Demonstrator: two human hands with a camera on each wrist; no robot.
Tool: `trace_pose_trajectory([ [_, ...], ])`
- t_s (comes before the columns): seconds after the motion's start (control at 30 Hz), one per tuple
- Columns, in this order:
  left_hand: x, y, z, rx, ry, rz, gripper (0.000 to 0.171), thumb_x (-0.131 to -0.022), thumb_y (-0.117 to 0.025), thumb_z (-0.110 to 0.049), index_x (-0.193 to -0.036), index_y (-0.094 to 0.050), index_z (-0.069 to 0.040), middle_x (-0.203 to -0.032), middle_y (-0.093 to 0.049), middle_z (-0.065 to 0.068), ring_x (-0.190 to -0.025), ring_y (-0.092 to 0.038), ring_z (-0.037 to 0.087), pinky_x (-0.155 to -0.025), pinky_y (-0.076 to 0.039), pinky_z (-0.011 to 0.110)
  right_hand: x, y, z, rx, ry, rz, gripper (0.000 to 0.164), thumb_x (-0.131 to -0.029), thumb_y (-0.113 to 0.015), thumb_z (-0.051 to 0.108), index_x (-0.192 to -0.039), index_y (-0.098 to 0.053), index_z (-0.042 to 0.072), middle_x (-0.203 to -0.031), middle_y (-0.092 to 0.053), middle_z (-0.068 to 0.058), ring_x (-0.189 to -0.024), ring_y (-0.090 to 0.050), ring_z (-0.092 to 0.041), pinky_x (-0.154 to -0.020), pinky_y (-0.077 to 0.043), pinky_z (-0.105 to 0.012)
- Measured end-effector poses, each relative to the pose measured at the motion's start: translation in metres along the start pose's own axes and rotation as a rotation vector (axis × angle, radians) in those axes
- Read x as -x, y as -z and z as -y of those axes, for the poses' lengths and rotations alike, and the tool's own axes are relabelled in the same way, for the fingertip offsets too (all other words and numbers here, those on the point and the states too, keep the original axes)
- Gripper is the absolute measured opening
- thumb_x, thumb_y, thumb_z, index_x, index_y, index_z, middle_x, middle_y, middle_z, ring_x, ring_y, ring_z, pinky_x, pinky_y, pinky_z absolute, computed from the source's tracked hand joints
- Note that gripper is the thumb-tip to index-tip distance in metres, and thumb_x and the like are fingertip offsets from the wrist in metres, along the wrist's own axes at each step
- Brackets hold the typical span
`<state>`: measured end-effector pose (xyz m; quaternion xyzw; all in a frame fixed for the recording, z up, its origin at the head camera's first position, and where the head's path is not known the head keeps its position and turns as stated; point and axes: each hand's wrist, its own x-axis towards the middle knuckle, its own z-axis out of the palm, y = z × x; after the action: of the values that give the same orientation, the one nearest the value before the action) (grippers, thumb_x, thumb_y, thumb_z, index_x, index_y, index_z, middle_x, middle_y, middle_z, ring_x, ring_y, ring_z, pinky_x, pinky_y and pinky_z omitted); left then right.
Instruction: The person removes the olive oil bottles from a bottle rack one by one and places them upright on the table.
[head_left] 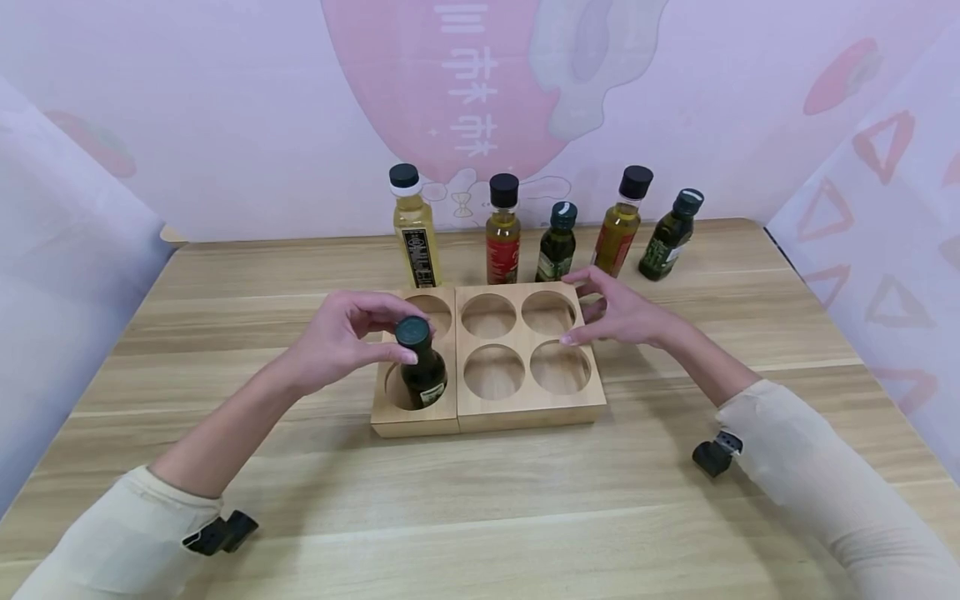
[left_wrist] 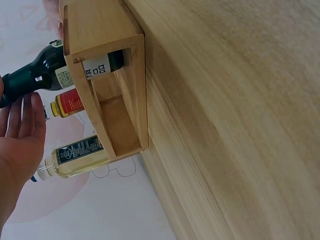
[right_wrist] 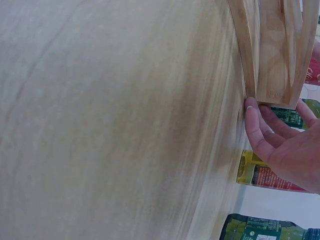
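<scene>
My left hand [head_left: 360, 333] holds a small dark green bottle [head_left: 425, 375] by its neck, with the thumb and fingers either side. The bottle's lower part is inside the front left hole of a pale wooden bottle rack [head_left: 528, 411]. Through the rack's open side in the left wrist view, its base shows a little above the floor board. At the rack's right end, my right hand [head_left: 618, 310] grips the edge, thumb on top and fingers against the side. Two wooden blocks, set side by side, make up the rack; its other holes hold nothing.
Behind the rack stand a tall pale oil bottle [head_left: 415, 237], a red-labelled bottle [head_left: 503, 242] and a small green bottle [head_left: 557, 246]. Farther right are another red-labelled bottle [head_left: 618, 229] and a dark green one [head_left: 670, 237]. A printed cloth backs the wooden table [head_left: 480, 517].
</scene>
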<state>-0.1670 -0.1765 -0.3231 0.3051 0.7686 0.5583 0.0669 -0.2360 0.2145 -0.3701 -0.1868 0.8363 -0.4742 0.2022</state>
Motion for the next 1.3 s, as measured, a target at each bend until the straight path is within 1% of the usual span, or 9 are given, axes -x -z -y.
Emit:
trace_pose_trajectory([
  [0.27, 0.000, -0.002, 0.002, 0.005, -0.015, -0.025, 0.039, -0.076, -0.086, 0.011, -0.112, -0.072, 0.010, -0.099, -0.077, -0.001, -0.090, -0.072, 0.014, -0.082, -0.058, 0.023, -0.001, 0.000, -0.001, 0.001, -0.001, 0.002, 0.086, -0.085, -0.084, 0.011, -0.153, -0.033, 0.004, -0.146, -0.043, -0.028, -0.122, -0.061, -0.045, -0.091, -0.057, -0.046],
  [0.43, 0.000, -0.004, 0.003, 0.036, -0.023, -0.054, 0.037, -0.077, -0.084, 0.013, -0.112, -0.071, 0.010, -0.102, -0.077, 0.000, -0.091, -0.072, 0.014, -0.082, -0.058, 0.023, 0.000, 0.000, -0.001, 0.005, -0.006, 0.002, 0.086, -0.085, -0.085, 0.012, -0.153, -0.033, 0.005, -0.147, -0.042, -0.027, -0.120, -0.062, -0.043, -0.090, -0.057, -0.045],
  [0.53, -0.001, -0.004, 0.002, 0.054, -0.038, -0.077, 0.035, -0.078, -0.082, 0.015, -0.112, -0.071, 0.011, -0.102, -0.077, 0.000, -0.090, -0.072, 0.015, -0.082, -0.058, 0.024, 0.001, 0.000, -0.001, 0.009, -0.015, -0.001, 0.086, -0.085, -0.085, 0.013, -0.154, -0.033, 0.007, -0.148, -0.042, -0.027, -0.118, -0.062, -0.042, -0.083, -0.058, -0.043],
  [0.63, -0.002, -0.003, 0.001, 0.061, -0.047, -0.113, 0.034, -0.078, -0.080, 0.016, -0.111, -0.072, 0.010, -0.102, -0.077, -0.001, -0.090, -0.072, 0.015, -0.083, -0.058, 0.024, 0.001, 0.000, -0.001, 0.014, -0.022, -0.004, 0.087, -0.085, -0.086, 0.014, -0.154, -0.034, 0.009, -0.149, -0.041, -0.026, -0.114, -0.064, -0.040, -0.073, -0.057, -0.042],
  [0.7, -0.002, -0.002, -0.001, 0.063, -0.048, -0.137, 0.033, -0.079, -0.080, 0.015, -0.111, -0.073, 0.008, -0.103, -0.077, -0.001, -0.090, -0.072, 0.015, -0.082, -0.058, 0.024, 0.001, 0.001, 0.000, 0.022, -0.019, -0.007, 0.087, -0.084, -0.086, 0.014, -0.154, -0.034, 0.009, -0.149, -0.041, -0.026, -0.110, -0.064, -0.039, -0.071, -0.056, -0.041],
  [0.83, -0.002, -0.002, -0.005, 0.079, -0.046, -0.179, 0.032, -0.080, -0.080, 0.015, -0.110, -0.075, 0.005, -0.102, -0.077, -0.001, -0.089, -0.072, 0.014, -0.081, -0.058, 0.023, 0.001, 0.000, 0.001, 0.038, -0.008, -0.010, 0.086, -0.084, -0.085, 0.014, -0.153, -0.035, 0.008, -0.149, -0.042, -0.026, -0.103, -0.065, -0.036, -0.074, -0.054, -0.037],
  [0.97, -0.003, -0.001, -0.007, 0.107, -0.059, -0.193, 0.031, -0.080, -0.079, 0.016, -0.108, -0.076, 0.004, -0.101, -0.078, 0.001, -0.087, -0.073, 0.014, -0.078, -0.059, 0.023, 0.001, 0.000, 0.001, 0.040, -0.009, -0.012, 0.086, -0.084, -0.085, 0.014, -0.153, -0.035, 0.008, -0.148, -0.043, -0.026, -0.098, -0.064, -0.033, -0.075, -0.054, -0.036],
  [1.07, -0.004, 0.000, -0.009, 0.121, -0.069, -0.209, 0.032, -0.080, -0.078, 0.018, -0.108, -0.076, 0.003, -0.099, -0.078, 0.001, -0.086, -0.072, 0.014, -0.078, -0.058, 0.023, 0.001, 0.000, 0.001, 0.038, -0.011, -0.014, 0.086, -0.084, -0.085, 0.013, -0.153, -0.035, 0.008, -0.148, -0.042, -0.026, -0.096, -0.064, -0.033, -0.076, -0.053, -0.036],
  [1.3, -0.004, 0.002, -0.015, 0.151, -0.068, -0.273, 0.037, -0.079, -0.075, 0.022, -0.108, -0.079, -0.002, -0.096, -0.079, 0.001, -0.085, -0.074, 0.013, -0.081, -0.058, 0.022, 0.001, 0.000, 0.000, 0.033, -0.013, -0.015, 0.086, -0.084, -0.086, 0.013, -0.153, -0.035, 0.008, -0.148, -0.041, -0.026, -0.097, -0.064, -0.033, -0.075, -0.053, -0.037],
])
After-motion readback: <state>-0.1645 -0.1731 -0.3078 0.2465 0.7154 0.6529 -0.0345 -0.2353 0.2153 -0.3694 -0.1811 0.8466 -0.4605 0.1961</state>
